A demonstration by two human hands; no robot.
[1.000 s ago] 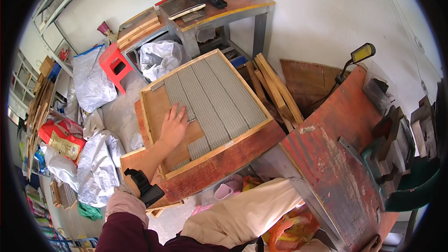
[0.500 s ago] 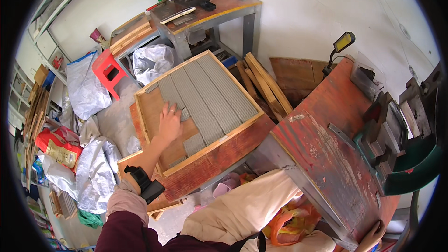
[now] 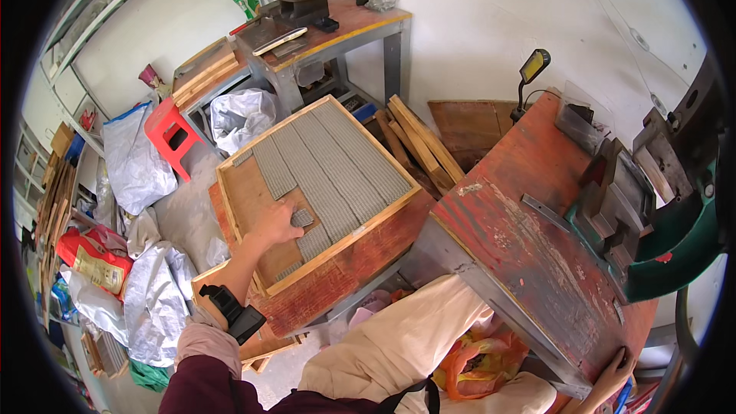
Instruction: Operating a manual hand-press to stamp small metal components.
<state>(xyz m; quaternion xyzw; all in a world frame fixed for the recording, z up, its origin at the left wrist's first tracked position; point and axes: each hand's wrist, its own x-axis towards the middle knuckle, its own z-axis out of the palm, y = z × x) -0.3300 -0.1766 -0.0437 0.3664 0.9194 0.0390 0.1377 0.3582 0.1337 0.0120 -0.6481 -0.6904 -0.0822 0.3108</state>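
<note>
My left hand is over a shallow wooden tray, its fingers closed on a short piece of grey ribbed strip. Rows of narrow grey ribbed pieces lie packed side by side over the tray's right part. The brown tray bottom shows bare on the left, with a few pieces at the near end. My right hand rests at the near edge of the red worn table, fingers laid along it with nothing visible in them.
A green machine with metal blocks stands on the right table, beside a loose metal bar and a lamp. Wooden boards lean behind the tray. A red stool and white sacks stand left.
My left hand has drawn back toward me over the tray, and its fingers have closed round the short grey piece. The view has shifted slightly. My right hand stays at the table edge.
</note>
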